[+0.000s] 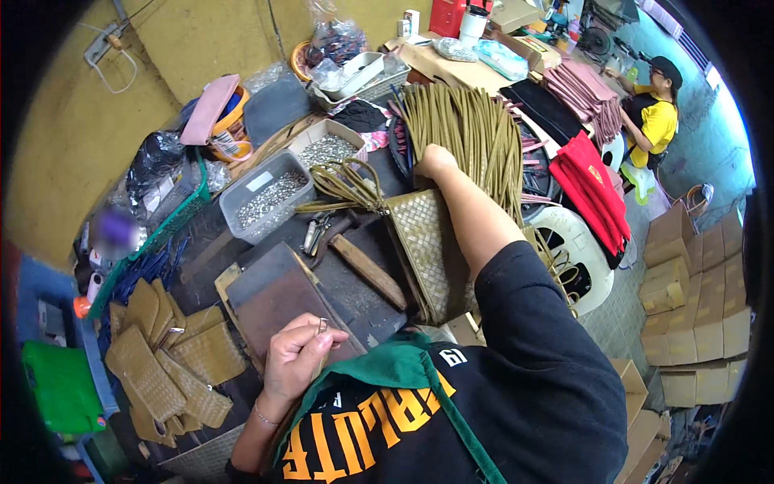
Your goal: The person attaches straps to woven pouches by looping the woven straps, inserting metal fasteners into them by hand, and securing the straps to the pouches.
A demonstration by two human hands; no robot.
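My left hand (298, 356) is closed in a pinch over a brown board (278, 302), holding a small bent metal piece (323, 323). My right arm stretches forward, and my right hand (436, 161) rests at the left edge of a thick bundle of olive straps (476, 133). Its fingers look curled, but what they hold is hidden. Below that forearm stands a woven-pattern olive bag (435, 250). Looped olive handles (347, 187) lie beside its top. A wooden-handled hammer (367, 270) and metal pliers-like tools (316, 234) lie on the dark table.
Plastic tubs of small metal hardware (270, 202) stand at mid-left. Olive woven pieces (165, 355) pile up near left, by a green basket (153, 226). Red fabric (592, 194) lies on a white chair (592, 270). Cardboard boxes (693, 298) stack at right; a person in yellow (657, 121) sits far right.
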